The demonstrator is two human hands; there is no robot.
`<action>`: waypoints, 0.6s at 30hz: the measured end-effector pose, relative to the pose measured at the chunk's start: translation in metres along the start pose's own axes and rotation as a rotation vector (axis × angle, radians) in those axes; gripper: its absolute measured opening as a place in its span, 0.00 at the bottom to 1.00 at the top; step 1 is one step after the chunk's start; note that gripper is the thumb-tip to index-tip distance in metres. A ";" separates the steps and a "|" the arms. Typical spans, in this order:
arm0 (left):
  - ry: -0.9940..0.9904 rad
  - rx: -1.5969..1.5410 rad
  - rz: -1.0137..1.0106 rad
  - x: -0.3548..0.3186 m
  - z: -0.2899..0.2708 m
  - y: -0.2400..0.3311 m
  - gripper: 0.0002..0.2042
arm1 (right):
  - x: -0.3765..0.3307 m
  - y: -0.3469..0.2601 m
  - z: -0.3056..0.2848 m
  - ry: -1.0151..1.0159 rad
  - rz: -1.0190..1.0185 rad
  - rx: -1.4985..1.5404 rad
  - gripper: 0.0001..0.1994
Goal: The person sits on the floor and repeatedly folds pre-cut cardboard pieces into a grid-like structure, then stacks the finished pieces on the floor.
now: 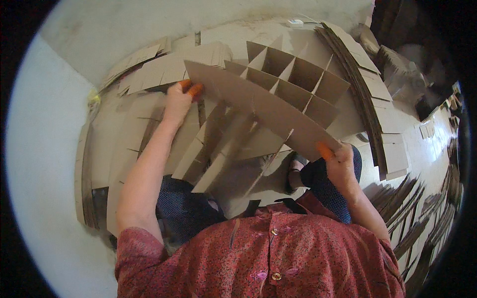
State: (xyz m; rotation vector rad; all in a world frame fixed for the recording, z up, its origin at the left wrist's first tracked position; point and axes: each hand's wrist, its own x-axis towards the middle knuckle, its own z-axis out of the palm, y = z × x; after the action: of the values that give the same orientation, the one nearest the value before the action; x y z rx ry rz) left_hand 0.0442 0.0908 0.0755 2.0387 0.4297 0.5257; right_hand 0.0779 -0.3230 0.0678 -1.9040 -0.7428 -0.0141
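Observation:
A cardboard divider grid (278, 74) of interlocked strips stands in front of me, its cells open toward the far side. Its nearest long strip (243, 99) runs slantwise from upper left to lower right. My left hand (180, 99) pinches that strip's upper left end, orange coverings on its fingertips. At the lower right end my right hand (338, 161) grips the same strip, an orange covering showing on one finger. Several cross strips (213, 164) stick out toward me below it, some blurred. Where the grid's lower edges rest is hidden.
Flat slotted cardboard sheets (184, 62) lie stacked at the far left, more (134, 134) beside my left arm. A long stack of cardboard strips (357, 94) runs along the right. Bundled dividers (417, 213) lie at the lower right. A pale wall (49, 149) bounds the left.

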 end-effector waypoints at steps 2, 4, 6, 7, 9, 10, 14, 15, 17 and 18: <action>-0.040 0.199 -0.052 -0.002 0.006 -0.022 0.15 | -0.001 0.006 0.008 -0.025 0.128 0.044 0.07; -0.040 0.044 -0.114 -0.003 0.011 -0.022 0.17 | -0.011 0.027 0.014 0.003 0.160 -0.048 0.08; 0.028 0.059 -0.083 -0.005 0.012 -0.020 0.19 | -0.007 0.049 0.010 -0.193 0.251 -0.091 0.15; 0.096 0.153 -0.024 -0.007 0.010 -0.019 0.20 | -0.005 0.049 0.009 -0.148 0.153 -0.054 0.17; 0.092 0.239 0.018 -0.015 0.009 -0.005 0.19 | -0.001 0.035 0.004 -0.051 -0.035 0.020 0.22; 0.016 0.232 0.004 -0.026 0.010 0.019 0.18 | 0.004 0.026 0.003 -0.014 -0.096 -0.036 0.24; -0.244 0.758 0.181 -0.057 0.021 0.030 0.16 | 0.018 0.002 -0.003 -0.151 -0.311 -0.326 0.31; -0.229 0.788 0.139 -0.058 0.023 0.031 0.16 | 0.020 -0.001 -0.004 -0.255 -0.353 -0.413 0.32; -0.202 0.847 0.055 -0.059 0.025 0.034 0.15 | 0.022 -0.018 -0.011 -0.356 -0.190 -0.409 0.31; -0.183 0.809 0.052 -0.060 0.024 0.034 0.14 | 0.025 -0.022 -0.015 -0.371 -0.178 -0.425 0.31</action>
State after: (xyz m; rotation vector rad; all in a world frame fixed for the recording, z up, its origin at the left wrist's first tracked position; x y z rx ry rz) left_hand 0.0093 0.0268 0.0827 2.8496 0.5322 0.1923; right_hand 0.0918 -0.3173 0.1014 -2.2667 -1.2369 0.0778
